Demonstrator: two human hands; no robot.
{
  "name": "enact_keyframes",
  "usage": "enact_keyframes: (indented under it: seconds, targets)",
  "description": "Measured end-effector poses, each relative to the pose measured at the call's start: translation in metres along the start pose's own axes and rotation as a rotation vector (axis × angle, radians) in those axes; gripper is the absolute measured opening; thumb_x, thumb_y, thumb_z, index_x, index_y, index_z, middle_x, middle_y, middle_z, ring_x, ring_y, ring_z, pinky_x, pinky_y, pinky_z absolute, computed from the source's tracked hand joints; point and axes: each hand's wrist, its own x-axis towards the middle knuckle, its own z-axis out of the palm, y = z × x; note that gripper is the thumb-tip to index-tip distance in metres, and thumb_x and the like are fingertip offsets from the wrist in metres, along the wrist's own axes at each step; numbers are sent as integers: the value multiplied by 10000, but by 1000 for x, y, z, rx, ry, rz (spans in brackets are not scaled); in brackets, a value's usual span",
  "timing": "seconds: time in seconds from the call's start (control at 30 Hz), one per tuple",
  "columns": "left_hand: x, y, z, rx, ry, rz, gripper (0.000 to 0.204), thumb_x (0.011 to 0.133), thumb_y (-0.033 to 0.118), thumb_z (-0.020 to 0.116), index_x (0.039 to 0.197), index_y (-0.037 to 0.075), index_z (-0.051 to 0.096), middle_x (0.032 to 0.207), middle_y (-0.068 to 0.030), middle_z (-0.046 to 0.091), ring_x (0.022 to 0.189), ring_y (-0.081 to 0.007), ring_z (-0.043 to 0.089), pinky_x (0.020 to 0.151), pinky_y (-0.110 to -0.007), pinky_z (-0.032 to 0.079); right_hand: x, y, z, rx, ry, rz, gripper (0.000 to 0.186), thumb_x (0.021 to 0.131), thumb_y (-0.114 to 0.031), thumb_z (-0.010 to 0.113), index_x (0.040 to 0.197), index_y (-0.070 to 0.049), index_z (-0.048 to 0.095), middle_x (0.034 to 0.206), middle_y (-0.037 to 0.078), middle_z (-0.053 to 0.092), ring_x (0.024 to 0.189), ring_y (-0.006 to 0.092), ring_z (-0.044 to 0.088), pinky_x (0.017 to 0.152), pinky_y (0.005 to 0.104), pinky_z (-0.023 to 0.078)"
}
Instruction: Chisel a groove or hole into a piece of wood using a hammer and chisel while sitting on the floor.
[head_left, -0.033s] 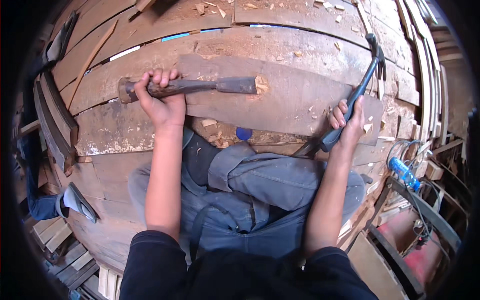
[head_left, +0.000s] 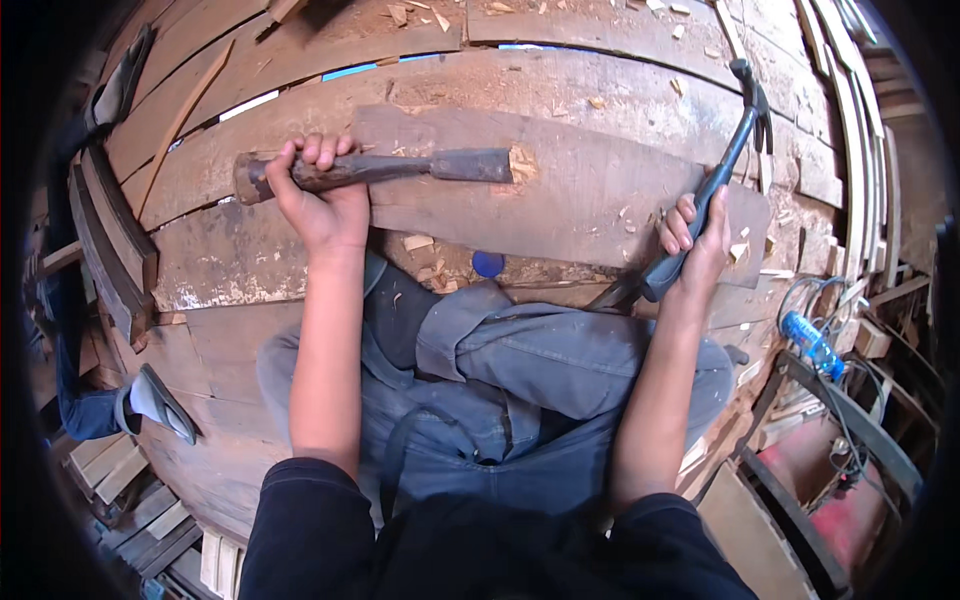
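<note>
My left hand (head_left: pixel 330 200) is wrapped round the dark wooden handle of a chisel (head_left: pixel 470 165), which lies almost level with its dark blade pointing right. The blade's end meets a pale, freshly cut patch (head_left: pixel 522 165) in a brown board (head_left: pixel 600 195). My right hand (head_left: pixel 697 240) grips a claw hammer (head_left: pixel 738 140) by its dark blue-black handle. The hammer's head is held up and away from the chisel, beyond the board's right part. Small wood chips lie on the board.
I sit with bent legs (head_left: pixel 550 350) close to the board on a plank floor (head_left: pixel 230 250) strewn with chips. A blue round cap (head_left: pixel 488 264) lies near my leg. A blue bottle (head_left: pixel 812 345) and cables are at right. Another person's feet (head_left: pixel 160 405) show at left, near stacked wood.
</note>
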Motion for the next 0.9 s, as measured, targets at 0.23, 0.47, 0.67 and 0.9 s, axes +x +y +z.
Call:
enact_keyframes:
  seconds: [0.23,0.47,0.67,0.9]
  targets:
    - [-2,4,6,-25,-33,-34,140,836,153,590,814,73,478,698,3,412,662,-128,415,745,-294,393,-3,5,2,42,-44,65,383,1010,-329,475,1294,-72,453,713,36,428,465,57,365,403,196,308]
    - [-21,6,43,192,-282,34,138,799,148,610,839,102,486,676,20,391,638,-103,393,745,-274,359,8,11,-15,278,-142,180,383,1009,-316,482,1290,-58,454,711,16,414,474,38,355,411,187,301]
    - [-27,13,39,291,-525,49,146,812,145,576,890,130,455,691,20,410,650,-108,407,744,-313,347,5,11,-11,197,-121,139,379,1012,-304,474,1291,-49,451,713,8,405,476,30,349,413,182,298]
    - [-23,22,46,379,-758,9,251,754,163,625,879,127,411,655,16,419,598,-114,418,733,-319,346,7,12,-13,187,-141,142,379,1010,-305,477,1287,-49,454,711,5,406,476,29,350,410,178,292]
